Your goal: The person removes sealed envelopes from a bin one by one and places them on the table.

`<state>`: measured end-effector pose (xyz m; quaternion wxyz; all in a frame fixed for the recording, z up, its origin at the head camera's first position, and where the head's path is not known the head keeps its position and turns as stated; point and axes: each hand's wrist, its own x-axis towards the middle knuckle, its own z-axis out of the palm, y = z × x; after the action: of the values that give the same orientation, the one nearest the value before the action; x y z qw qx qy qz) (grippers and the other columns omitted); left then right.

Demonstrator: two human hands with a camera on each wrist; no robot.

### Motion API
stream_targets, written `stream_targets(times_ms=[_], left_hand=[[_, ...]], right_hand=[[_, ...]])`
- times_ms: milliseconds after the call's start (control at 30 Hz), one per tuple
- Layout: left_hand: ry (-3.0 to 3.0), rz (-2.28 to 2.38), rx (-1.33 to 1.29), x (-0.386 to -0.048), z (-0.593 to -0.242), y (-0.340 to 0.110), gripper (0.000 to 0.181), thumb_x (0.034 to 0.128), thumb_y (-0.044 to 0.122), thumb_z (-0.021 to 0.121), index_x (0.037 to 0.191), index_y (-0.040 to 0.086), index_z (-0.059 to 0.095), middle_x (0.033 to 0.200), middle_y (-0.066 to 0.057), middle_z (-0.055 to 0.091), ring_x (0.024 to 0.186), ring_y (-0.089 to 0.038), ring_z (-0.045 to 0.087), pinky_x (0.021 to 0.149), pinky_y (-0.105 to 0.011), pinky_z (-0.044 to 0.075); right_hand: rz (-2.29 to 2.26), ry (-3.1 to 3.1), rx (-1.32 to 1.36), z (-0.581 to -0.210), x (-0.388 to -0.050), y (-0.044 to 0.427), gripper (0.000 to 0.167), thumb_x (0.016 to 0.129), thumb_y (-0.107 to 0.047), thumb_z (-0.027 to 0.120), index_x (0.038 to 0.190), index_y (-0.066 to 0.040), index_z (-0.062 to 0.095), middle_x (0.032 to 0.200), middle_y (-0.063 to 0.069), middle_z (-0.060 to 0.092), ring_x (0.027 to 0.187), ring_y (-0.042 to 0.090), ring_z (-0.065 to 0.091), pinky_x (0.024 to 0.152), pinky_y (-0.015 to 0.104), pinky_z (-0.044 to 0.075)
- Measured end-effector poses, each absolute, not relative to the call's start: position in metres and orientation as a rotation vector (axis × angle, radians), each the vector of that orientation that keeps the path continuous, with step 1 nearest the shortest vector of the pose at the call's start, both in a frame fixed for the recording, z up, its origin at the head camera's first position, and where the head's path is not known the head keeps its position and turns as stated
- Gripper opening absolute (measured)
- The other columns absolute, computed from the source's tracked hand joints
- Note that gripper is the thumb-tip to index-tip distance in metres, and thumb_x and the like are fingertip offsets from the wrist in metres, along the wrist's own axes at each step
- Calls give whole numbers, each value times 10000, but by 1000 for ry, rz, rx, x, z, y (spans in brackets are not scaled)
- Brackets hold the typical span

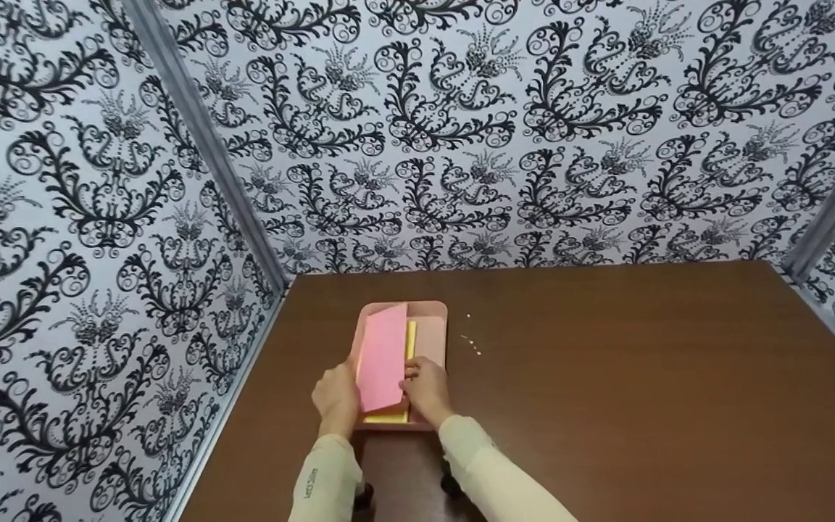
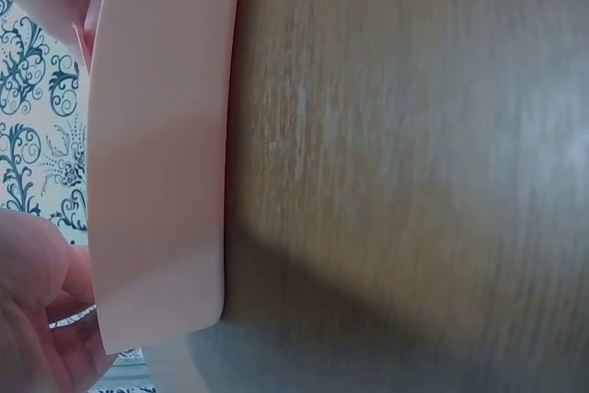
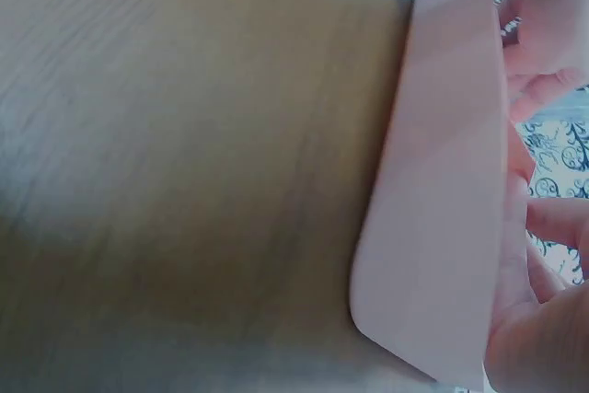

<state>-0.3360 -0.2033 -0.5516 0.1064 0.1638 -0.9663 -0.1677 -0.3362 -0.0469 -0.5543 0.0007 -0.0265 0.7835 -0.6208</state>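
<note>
A pink sheet or folder (image 1: pixel 383 355) lies slanted in the left part of a shallow pink tray (image 1: pixel 441 312), over something yellow (image 1: pixel 387 417). The left hand (image 1: pixel 336 395) is at the sheet's lower left edge, by the tray's left wall. At the sheet's lower right edge, the right hand (image 1: pixel 426 388) pinches it with bent fingers. The left wrist view shows the tray's outer wall (image 2: pixel 161 154) with the left hand (image 2: pixel 41 306) beside it. In the right wrist view the right hand (image 3: pixel 543 338) reaches over the wall (image 3: pixel 437 181).
Small pale bits (image 1: pixel 472 342) lie on the brown table (image 1: pixel 606 377) to the right of the tray. Patterned walls (image 1: pixel 461 130) stand behind and to the left of the table. Dark objects (image 1: pixel 450 484) show beneath the forearms near the front.
</note>
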Motion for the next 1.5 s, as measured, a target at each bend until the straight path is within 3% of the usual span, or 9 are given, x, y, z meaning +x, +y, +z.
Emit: stream_targets(times_ms=[267,400,633,767,867,1100,1500], left_hand=[[-2896,-434,476,-336,-543,-219,216,931,-15,531,1025,68,706,949,-224,747,807,-411,722,596,-527,550],[-2906,-437,475,-336,-542,-224,233,923,-20,533,1042,61,717,952,-233,745,800,-414,720,589,-526,544],[-2923,-450,484,-333,-543,-227,287,944,-15,521,1133,91,708,962,-227,743,791,-395,717,581,-508,538],[-2913,-448,472,-332,-548,-228,264,949,-13,522,1107,84,709,942,-223,742,771,-383,716,562,-493,530],[-2909,-447,468,-333,-551,-226,257,948,-18,519,1093,78,708,935,-229,739,765,-387,714,555,-492,527],[-2912,-456,455,-334,-554,-218,310,935,-30,552,1178,88,703,926,-235,741,741,-374,714,541,-475,523],[-2895,-447,431,-338,-556,-206,193,910,-27,569,989,19,739,885,-240,741,753,-397,718,565,-499,538]], right_hand=[[-2032,2450,-101,-534,-346,-34,263,791,141,668,1052,110,667,986,254,742,780,292,745,639,405,609],[-2094,2396,-112,-529,-353,-24,288,800,147,656,1088,134,647,1024,289,726,773,270,740,686,442,611],[-2139,2335,4,-525,-361,-5,289,835,90,672,1124,87,655,1085,261,722,760,159,709,730,416,612],[-2208,2263,84,-525,-365,7,272,852,82,670,1123,74,656,1063,238,730,759,129,694,704,341,613],[-2259,2215,136,-526,-367,16,269,865,76,663,1133,73,650,1056,233,728,769,116,681,670,280,603],[-2433,2019,226,-525,-366,39,322,873,72,640,1189,112,594,1007,193,707,764,97,644,669,263,589],[-2595,1818,420,-533,-370,73,242,908,74,612,1145,93,563,895,86,637,784,101,618,684,246,582]])
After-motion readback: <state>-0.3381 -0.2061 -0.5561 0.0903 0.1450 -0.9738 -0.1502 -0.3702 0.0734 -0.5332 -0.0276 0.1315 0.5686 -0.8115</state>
